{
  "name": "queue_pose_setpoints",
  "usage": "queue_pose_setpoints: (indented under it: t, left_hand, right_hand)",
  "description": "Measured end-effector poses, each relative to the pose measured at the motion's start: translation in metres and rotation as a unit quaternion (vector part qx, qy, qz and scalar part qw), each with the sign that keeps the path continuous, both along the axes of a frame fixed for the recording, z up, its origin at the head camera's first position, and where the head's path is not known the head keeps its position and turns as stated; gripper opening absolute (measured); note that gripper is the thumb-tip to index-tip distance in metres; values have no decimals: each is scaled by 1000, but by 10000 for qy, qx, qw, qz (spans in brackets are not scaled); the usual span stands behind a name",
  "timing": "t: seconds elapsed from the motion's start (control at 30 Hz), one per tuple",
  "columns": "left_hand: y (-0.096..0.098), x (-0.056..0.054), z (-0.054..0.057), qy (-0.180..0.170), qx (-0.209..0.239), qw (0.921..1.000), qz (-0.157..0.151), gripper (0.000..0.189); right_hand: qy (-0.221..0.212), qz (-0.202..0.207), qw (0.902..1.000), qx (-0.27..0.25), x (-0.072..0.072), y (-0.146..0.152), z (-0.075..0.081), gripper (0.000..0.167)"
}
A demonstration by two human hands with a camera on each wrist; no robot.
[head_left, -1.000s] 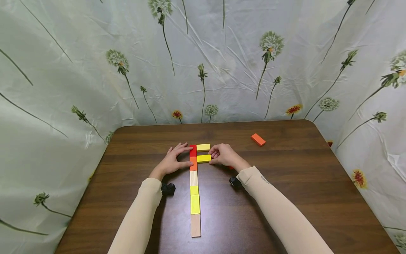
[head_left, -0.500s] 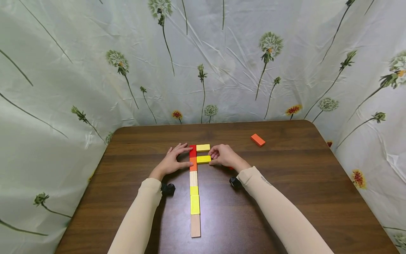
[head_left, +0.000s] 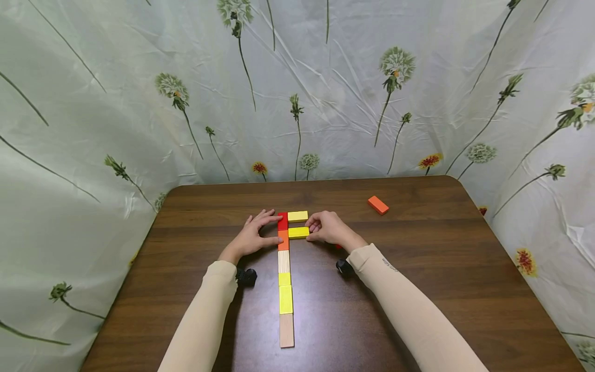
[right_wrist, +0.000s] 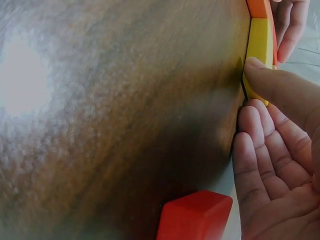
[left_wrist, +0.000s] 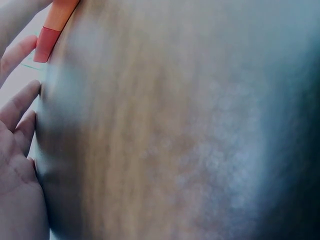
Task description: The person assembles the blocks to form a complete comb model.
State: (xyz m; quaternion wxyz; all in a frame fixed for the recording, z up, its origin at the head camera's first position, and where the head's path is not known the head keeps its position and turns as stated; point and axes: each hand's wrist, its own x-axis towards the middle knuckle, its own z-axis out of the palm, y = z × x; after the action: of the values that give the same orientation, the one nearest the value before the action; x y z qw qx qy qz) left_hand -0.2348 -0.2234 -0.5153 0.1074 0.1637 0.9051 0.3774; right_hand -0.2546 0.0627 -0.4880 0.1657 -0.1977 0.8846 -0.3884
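Note:
My right hand [head_left: 332, 228] pinches the right end of a bright yellow block [head_left: 298, 233]; in the right wrist view its thumb [right_wrist: 272, 82] lies along the block's side. The block's left end meets an orange block [head_left: 284, 245]. Above it, a paler yellow block [head_left: 297, 216] lies parallel across a narrow gap. My left hand [head_left: 251, 236] is spread beside the column, index finger at the red block [head_left: 283, 223] on top and thumb on the orange one. Below them, the column continues with a light ribbed block [head_left: 284, 261], two yellow blocks [head_left: 285, 298] and a plain wooden block [head_left: 286, 330].
A loose orange block [head_left: 378, 205] lies at the back right of the brown table [head_left: 418, 258]. Another red block [right_wrist: 197, 217] sits under the right wrist, mostly hidden in the head view. A flowered curtain [head_left: 297, 93] hangs behind the table.

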Motion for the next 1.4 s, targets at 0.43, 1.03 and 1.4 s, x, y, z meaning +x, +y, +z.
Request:
queue_pose_setpoints:
  t: [0.43, 1.03, 1.4]
  left_hand:
    - [1, 0, 1, 11, 35, 10000, -14, 70]
    - [-1, -1, 1, 46, 28, 10000, -44, 70]
    - [-3, 0, -1, 45, 9, 10000, -67, 71]
  right_hand:
    - [-110, -52, 9999, -40, 0, 1, 1, 36]
    - [-170, 244, 9995, -78, -8, 40, 4, 41]
    - [-376, 386, 9984, 193, -10, 73, 6, 51]
